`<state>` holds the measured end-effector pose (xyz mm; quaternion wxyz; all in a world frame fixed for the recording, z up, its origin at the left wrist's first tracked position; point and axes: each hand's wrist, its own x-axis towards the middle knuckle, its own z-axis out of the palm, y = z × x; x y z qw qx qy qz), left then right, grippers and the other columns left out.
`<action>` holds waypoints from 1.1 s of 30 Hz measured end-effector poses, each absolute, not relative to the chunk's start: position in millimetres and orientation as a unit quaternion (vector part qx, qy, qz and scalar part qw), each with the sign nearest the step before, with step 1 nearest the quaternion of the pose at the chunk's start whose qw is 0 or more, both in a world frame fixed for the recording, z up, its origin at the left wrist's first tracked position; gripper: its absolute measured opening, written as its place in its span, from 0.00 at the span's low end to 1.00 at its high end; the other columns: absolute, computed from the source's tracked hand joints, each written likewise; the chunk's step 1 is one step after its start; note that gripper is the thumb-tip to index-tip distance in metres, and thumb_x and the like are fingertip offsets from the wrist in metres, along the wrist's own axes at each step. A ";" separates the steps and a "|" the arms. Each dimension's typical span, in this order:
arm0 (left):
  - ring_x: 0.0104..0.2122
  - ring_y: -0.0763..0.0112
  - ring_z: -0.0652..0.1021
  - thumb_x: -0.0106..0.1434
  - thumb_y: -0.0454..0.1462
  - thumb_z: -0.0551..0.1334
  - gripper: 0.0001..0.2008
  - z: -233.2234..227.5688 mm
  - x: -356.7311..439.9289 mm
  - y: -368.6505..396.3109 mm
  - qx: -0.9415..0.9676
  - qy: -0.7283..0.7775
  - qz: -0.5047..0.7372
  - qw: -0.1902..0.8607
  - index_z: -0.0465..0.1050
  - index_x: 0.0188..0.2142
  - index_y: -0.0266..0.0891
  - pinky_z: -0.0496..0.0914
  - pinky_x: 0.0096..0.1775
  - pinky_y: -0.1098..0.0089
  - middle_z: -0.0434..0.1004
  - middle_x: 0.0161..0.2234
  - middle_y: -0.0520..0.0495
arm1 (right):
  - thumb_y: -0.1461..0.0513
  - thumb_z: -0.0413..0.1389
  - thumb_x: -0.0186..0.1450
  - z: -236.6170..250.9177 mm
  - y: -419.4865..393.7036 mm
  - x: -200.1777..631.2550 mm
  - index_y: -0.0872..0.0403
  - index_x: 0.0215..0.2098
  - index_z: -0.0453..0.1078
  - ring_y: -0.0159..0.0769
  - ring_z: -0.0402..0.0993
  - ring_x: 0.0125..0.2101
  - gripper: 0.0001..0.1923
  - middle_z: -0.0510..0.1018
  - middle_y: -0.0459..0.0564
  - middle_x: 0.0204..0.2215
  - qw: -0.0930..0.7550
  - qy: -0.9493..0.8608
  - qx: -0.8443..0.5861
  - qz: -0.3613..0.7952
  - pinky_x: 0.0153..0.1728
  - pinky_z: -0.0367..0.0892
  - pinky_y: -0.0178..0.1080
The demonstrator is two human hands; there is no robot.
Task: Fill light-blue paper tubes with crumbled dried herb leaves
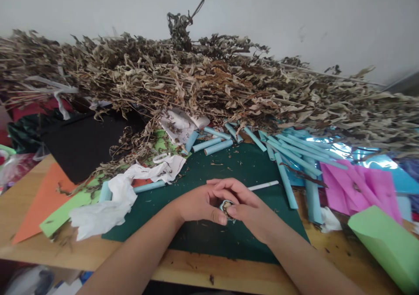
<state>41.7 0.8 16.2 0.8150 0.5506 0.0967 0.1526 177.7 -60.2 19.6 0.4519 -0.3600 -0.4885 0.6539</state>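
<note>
We see soft, even daylight with only faint shadows. The blue foil [343, 149] glares brightly at right. Edges bend and stretch from the wide lens, and the lower left corner looks blurred, perhaps out of focus.

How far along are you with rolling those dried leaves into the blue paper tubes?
Done: a batch of rolled blue tubes lies at the back of the green mat. In hand: the left hand and right hand pinch one small blue tube, dried bits showing at its open end. Left: a large heap of dried leaves behind, plus a white stick lying beside the hands.
</note>
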 end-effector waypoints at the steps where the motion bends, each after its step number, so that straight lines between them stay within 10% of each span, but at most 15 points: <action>1: 0.36 0.70 0.68 0.42 0.42 0.66 0.15 16.9 41.4 1.2 0.556 0.096 0.153 0.811 0.72 0.29 0.37 0.61 0.41 0.69 0.67 0.35 0.49 | 0.65 0.50 0.51 19.4 -60.4 177.6 0.48 0.38 0.62 0.36 0.54 0.50 0.15 0.61 0.48 0.48 0.452 -0.490 -0.358 0.654 0.47 0.54 0.42; 33: 0.27 0.74 0.69 0.44 0.33 0.58 0.08 23.8 38.9 -1.8 0.525 0.200 0.121 0.818 0.73 0.26 0.35 0.61 0.33 0.73 0.71 0.25 0.51 | 0.69 0.48 0.47 25.3 -63.5 168.5 0.49 0.34 0.57 0.33 0.59 0.45 0.16 0.62 0.45 0.46 0.478 -0.394 -0.375 0.690 0.39 0.57 0.37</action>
